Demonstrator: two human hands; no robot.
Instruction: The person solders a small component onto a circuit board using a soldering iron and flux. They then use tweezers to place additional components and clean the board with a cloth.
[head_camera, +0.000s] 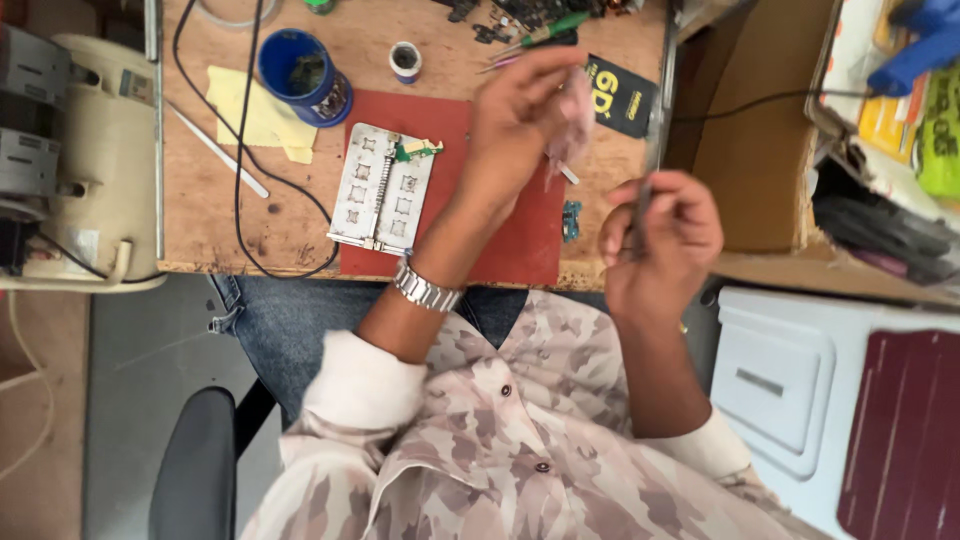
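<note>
Pink wad and thin dark tool, both held above the bench

The left hand (520, 110) pinches a pale pink, crumpled wad (572, 125), blurred, hanging over the edge of the red mat (500, 250). The right hand (662, 240) is curled around a thin dark tool (640, 205), held nearly upright, just right of the mat; its tip is hidden.

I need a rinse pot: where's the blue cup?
In the head view, the blue cup stands at the wooden bench's far left, on yellow paper, just beyond the red mat's corner.
</note>
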